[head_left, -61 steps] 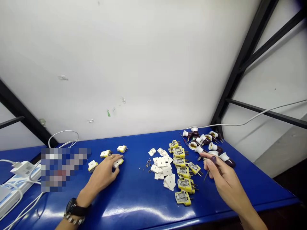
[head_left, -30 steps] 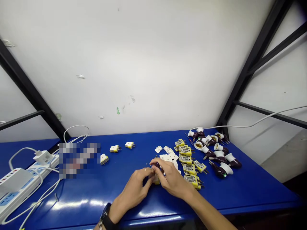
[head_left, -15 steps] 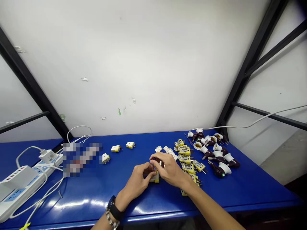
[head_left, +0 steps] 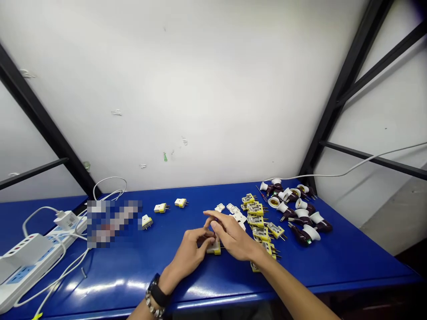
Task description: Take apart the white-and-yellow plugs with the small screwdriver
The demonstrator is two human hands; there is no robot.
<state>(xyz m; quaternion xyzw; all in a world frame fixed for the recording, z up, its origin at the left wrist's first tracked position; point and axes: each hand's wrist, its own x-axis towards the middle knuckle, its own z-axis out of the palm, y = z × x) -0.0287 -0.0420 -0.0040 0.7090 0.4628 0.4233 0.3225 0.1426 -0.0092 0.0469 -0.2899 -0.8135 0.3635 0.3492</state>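
The left hand's bent fingers grip a blocky yellow-and-white plastic plug on the glossy blue table, hiding much of it, while the right hand arches above, its hold impossible to tell, partly covering flat, matte white plates behind.

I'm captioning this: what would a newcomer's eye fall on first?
Probably the left hand and right hand, close together over a yellow plug low in the middle. Next might come the row of open yellow plugs to their right, then the white-cupped dark lamp holders farther right on the blue table.
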